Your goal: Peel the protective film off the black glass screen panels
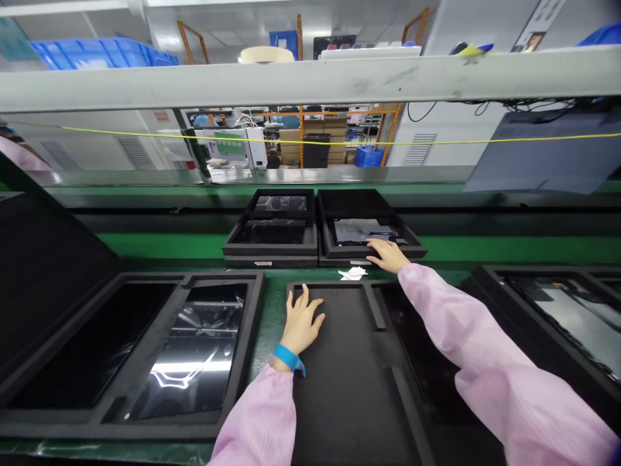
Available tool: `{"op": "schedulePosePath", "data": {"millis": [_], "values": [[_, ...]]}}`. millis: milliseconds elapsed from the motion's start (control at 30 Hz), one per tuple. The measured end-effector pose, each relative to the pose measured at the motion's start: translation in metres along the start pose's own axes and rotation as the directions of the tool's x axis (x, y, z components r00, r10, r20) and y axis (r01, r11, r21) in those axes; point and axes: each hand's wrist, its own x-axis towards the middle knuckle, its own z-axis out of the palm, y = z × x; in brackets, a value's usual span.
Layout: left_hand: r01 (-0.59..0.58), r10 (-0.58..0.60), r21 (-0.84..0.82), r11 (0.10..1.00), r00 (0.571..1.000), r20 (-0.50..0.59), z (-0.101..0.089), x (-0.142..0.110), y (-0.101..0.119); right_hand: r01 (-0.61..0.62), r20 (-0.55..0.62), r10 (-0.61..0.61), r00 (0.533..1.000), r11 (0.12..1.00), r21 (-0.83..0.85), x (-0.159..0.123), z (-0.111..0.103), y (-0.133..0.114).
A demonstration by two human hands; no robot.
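Up ahead, a grey panel (361, 230) lies in the right of two black trays (339, 206) on the green tabletop (160, 244). Reaching out with arm straight, the right hand (387, 254) rests its fingers on the panel's near edge, seemingly unclenched. Nearer, the left hand (301, 320) lies flat, fingers spread, on a foam tray (349, 388).
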Motion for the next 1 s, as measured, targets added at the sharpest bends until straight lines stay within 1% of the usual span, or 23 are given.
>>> {"op": "schedulePosePath", "data": {"millis": [100, 200, 300, 367, 433, 500, 600, 700, 767, 833, 900, 1000], "values": [[0.017, -0.016, -0.020, 1.000, 0.997, 0.070, -0.006, 0.002, 0.002, -0.017, -0.018, 0.017, 1.000, 1.000, -0.024, -0.001, 0.003, -0.005], [0.040, -0.034, -0.045, 0.998, 0.990, 0.135, -0.016, 0.013, 0.010, -0.025, -0.003, 0.025, 1.000, 0.999, -0.039, 0.002, -0.001, -0.007], [0.038, -0.031, -0.055, 0.998, 0.992, 0.119, -0.027, 0.037, 0.025, -0.032, 0.023, 0.033, 0.999, 0.999, -0.043, 0.005, -0.017, -0.002], [0.025, -0.022, -0.043, 0.999, 0.997, 0.070, -0.030, 0.060, 0.036, -0.051, 0.032, 0.053, 0.998, 0.998, -0.045, 0.004, -0.032, 0.006], [0.020, -0.020, -0.025, 0.999, 1.000, 0.006, -0.027, 0.086, 0.046, -0.080, 0.040, 0.082, 0.996, 0.995, -0.054, -0.002, -0.045, 0.015], [0.015, -0.016, -0.021, 1.000, 0.998, -0.058, -0.016, 0.108, 0.054, -0.109, 0.053, 0.113, 0.992, 0.992, -0.069, -0.012, -0.054, 0.023], [0.014, -0.021, -0.057, 0.998, 0.990, -0.137, 0.006, 0.128, 0.061, -0.158, 0.068, 0.165, 0.984, 0.983, -0.097, -0.034, -0.054, 0.027], [0.005, -0.033, -0.135, 0.991, 0.978, -0.205, 0.024, 0.134, 0.062, -0.207, 0.061, 0.214, 0.975, 0.972, -0.108, -0.050, -0.045, 0.025], [-0.014, -0.039, -0.205, 0.979, 0.967, -0.253, 0.030, 0.136, 0.059, -0.222, 0.042, 0.226, 0.973, 0.971, -0.093, -0.050, -0.041, 0.021], [-0.034, -0.058, -0.284, 0.958, 0.950, -0.308, 0.033, 0.136, 0.056, -0.216, 0.023, 0.217, 0.976, 0.974, -0.063, -0.042, -0.039, 0.014], [-0.049, -0.099, -0.371, 0.927, 0.924, -0.370, 0.034, 0.136, 0.053, -0.195, 0.018, 0.196, 0.981, 0.980, -0.025, -0.030, -0.037, 0.004], [-0.078, -0.172, -0.492, 0.867, 0.881, -0.442, 0.034, 0.134, 0.048, -0.153, 0.042, 0.151, 0.988, 0.988, 0.032, -0.017, -0.028, -0.017]]}}
